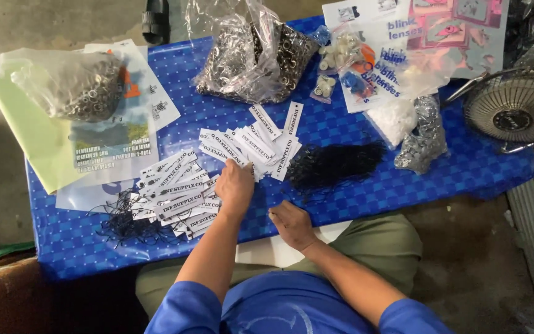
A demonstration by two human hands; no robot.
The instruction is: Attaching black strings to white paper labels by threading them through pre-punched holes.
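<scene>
Blue tabletop (366, 192) carries scattered white tags (251, 145). Left hand (235, 185) rests on their near edge, grip closed on one tag. Right hand (292, 224) lies fisted, empty, beside black strings (332, 164).

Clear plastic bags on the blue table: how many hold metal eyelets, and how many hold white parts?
Clear plastic bags of silvery metal eyelets: 3
Clear plastic bag of small white parts: 1
Total: 4

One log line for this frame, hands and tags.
left hand: on loose white tags | right hand: on blue table, empty | black strings: untouched
</scene>
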